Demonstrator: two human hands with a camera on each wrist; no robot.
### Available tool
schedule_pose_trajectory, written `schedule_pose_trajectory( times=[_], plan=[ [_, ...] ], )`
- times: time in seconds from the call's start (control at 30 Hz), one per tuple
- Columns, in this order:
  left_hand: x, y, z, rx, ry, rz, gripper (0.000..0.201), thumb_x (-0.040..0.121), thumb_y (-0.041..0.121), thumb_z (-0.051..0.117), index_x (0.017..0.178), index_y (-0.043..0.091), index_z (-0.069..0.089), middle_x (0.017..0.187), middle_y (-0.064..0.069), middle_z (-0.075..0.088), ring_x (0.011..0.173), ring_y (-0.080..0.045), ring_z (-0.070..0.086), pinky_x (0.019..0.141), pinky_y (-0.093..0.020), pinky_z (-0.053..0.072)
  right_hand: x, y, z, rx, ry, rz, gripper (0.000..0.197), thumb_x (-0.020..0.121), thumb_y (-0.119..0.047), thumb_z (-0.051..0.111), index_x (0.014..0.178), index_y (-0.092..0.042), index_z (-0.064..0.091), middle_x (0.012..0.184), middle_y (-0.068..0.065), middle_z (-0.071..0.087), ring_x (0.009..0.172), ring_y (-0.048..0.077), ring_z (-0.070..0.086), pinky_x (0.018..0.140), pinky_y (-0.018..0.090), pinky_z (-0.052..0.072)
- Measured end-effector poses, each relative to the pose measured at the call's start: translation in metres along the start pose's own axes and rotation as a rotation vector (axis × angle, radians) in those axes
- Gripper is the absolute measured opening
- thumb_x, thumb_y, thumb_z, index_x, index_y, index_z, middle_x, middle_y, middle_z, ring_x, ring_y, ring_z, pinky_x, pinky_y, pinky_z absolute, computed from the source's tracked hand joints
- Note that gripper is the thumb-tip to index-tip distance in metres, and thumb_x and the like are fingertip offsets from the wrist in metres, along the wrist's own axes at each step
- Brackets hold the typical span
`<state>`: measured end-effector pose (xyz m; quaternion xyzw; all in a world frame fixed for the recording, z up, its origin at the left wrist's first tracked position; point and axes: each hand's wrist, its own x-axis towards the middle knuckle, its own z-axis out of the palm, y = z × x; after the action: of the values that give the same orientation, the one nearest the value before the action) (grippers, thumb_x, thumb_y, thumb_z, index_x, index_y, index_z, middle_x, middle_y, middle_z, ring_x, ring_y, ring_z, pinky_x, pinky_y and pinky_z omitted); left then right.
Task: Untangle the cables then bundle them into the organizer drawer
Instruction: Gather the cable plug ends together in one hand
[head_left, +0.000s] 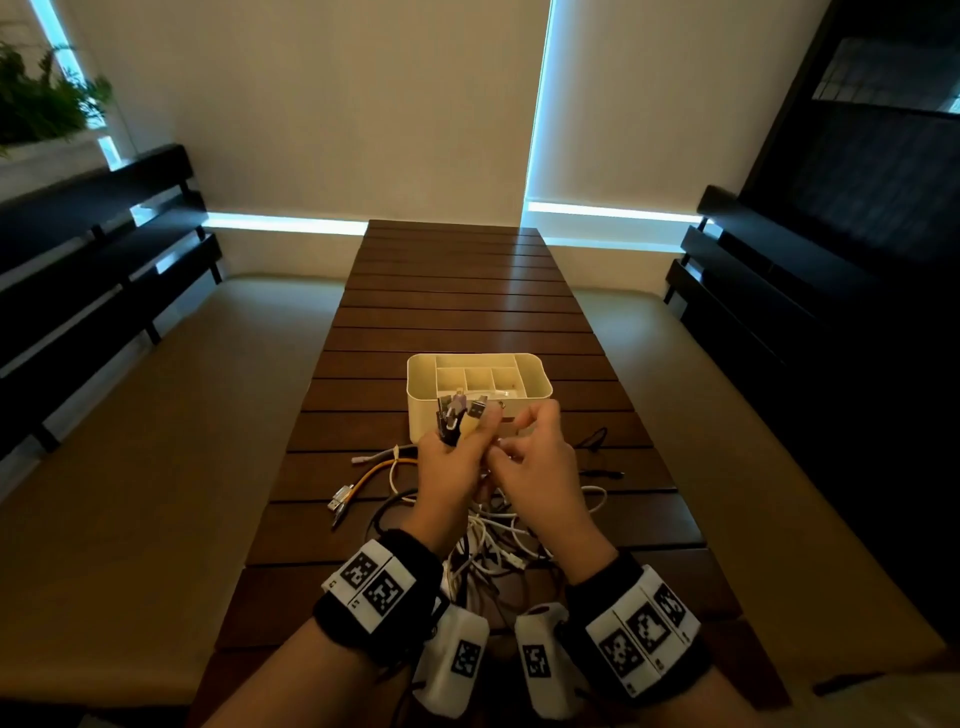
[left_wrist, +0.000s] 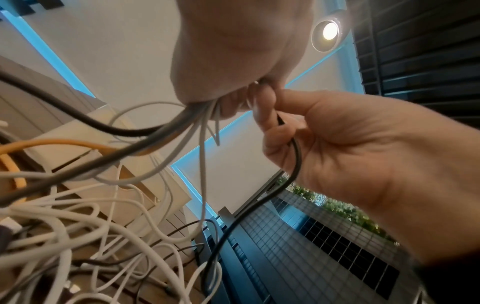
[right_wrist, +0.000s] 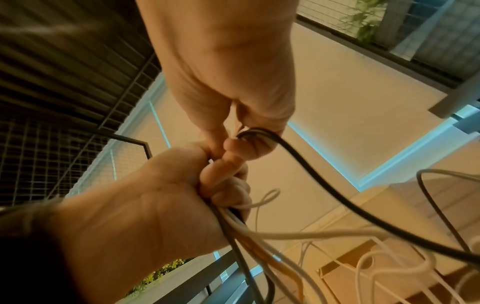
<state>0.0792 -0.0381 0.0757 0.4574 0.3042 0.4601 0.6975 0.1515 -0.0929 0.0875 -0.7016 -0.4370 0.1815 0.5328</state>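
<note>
Left hand (head_left: 451, 470) fist closed around a bunch of cable ends (head_left: 460, 415), plugs sticking up above the fingers; grey, white and orange cords (left_wrist: 182, 127) trail below. Right hand (head_left: 537, 467), touching the left, pinches a thin black cable (left_wrist: 294, 162). Both held just above the tangled white and black cables (head_left: 493, 540) on the dark slatted wooden table (head_left: 457, 291). Cream plastic compartmented organizer drawer (head_left: 535, 387) stands just beyond the hands.
</note>
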Motion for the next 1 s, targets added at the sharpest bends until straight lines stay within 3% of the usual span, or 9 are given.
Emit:
schedule_pose_trajectory(
  times=[0.1,0.23,0.37,0.43,0.5,0.57,0.7,0.8,1.0],
  plan=[
    [0.003,0.013,0.001,-0.088,0.076,-0.097,0.025,0.089,0.030,0.062,0.097,0.007,0.055,0.071,0.001,0.058,0.057,-0.010,0.059,0.046,-0.025,0.048,-0.001,-0.003,-0.001,0.003,-0.089,0.054,0.031,0.084,-0.025,0.066,0.088,-0.015,0.037,0.062,0.006,0.059,0.043,0.016,0.055,0.040,0.025,0.043],
    [0.008,0.027,0.001,-0.183,-0.005,-0.090,0.028,0.088,0.040,0.055,0.090,0.013,0.059,0.064,0.000,0.063,0.061,-0.016,0.064,0.058,-0.029,0.056,0.001,0.002,-0.015,0.109,-0.472,0.063,0.018,0.095,-0.017,0.051,0.077,-0.013,0.051,0.054,0.000,0.056,0.036,0.008,0.047,0.041,0.018,0.039],
    [0.023,0.045,-0.018,-0.327,-0.096,-0.077,0.039,0.083,0.049,0.049,0.057,0.019,0.045,0.045,0.008,0.039,0.032,-0.003,0.031,0.034,-0.015,0.023,0.009,0.031,-0.045,-0.225,-0.784,0.142,0.030,0.097,-0.023,0.046,0.068,-0.019,0.054,0.058,-0.002,0.055,0.050,0.008,0.053,0.057,0.021,0.045],
    [0.031,0.057,-0.028,-0.263,-0.134,-0.053,0.034,0.082,0.045,0.054,0.058,0.021,0.046,0.043,0.011,0.032,0.031,-0.002,0.024,0.033,-0.016,0.018,0.011,0.049,-0.057,-0.320,-0.742,0.211,0.031,0.097,-0.027,0.046,0.068,-0.020,0.054,0.064,-0.002,0.056,0.060,0.012,0.056,0.064,0.028,0.045],
    [0.030,0.062,-0.031,-0.051,-0.164,0.033,0.023,0.087,0.029,0.060,0.067,0.020,0.052,0.043,0.009,0.042,0.033,-0.002,0.036,0.032,-0.015,0.028,0.016,0.055,-0.064,-0.375,-0.608,0.189,0.030,0.097,-0.027,0.046,0.069,-0.020,0.053,0.068,-0.006,0.056,0.060,0.002,0.056,0.063,0.019,0.045],
    [0.025,0.057,-0.027,0.246,-0.204,0.118,0.015,0.084,0.013,0.067,0.072,0.019,0.060,0.055,0.009,0.063,0.051,-0.001,0.060,0.046,-0.011,0.045,0.021,0.051,-0.062,-0.414,-0.449,0.091,0.030,0.097,-0.027,0.046,0.068,-0.025,0.050,0.069,-0.008,0.055,0.064,0.001,0.055,0.062,0.021,0.043],
    [0.018,0.031,-0.017,0.431,-0.286,0.081,0.016,0.071,0.008,0.078,0.084,0.013,0.070,0.077,0.010,0.073,0.075,0.002,0.068,0.062,-0.009,0.048,0.027,0.027,-0.048,-0.448,-0.290,-0.104,0.025,0.097,-0.029,0.044,0.075,-0.039,0.049,0.070,-0.012,0.055,0.064,0.005,0.051,0.057,0.021,0.036],
    [0.013,0.020,-0.008,0.385,-0.284,0.056,0.020,0.073,0.011,0.078,0.092,0.010,0.072,0.086,0.003,0.075,0.084,-0.007,0.070,0.069,-0.015,0.051,0.030,0.011,-0.037,-0.365,-0.255,-0.116,0.008,0.098,-0.024,0.041,0.102,-0.020,0.047,0.082,0.005,0.062,0.062,0.013,0.052,0.052,0.022,0.036],
    [0.018,0.026,-0.006,0.182,0.105,0.109,0.015,0.077,0.015,0.073,0.090,0.012,0.065,0.081,0.005,0.068,0.078,-0.009,0.062,0.065,-0.017,0.047,0.025,0.010,-0.037,-0.100,-0.390,0.065,0.004,0.097,-0.019,0.045,0.097,-0.017,0.042,0.061,-0.002,0.054,0.045,0.001,0.048,0.048,0.016,0.039]
  ],
)
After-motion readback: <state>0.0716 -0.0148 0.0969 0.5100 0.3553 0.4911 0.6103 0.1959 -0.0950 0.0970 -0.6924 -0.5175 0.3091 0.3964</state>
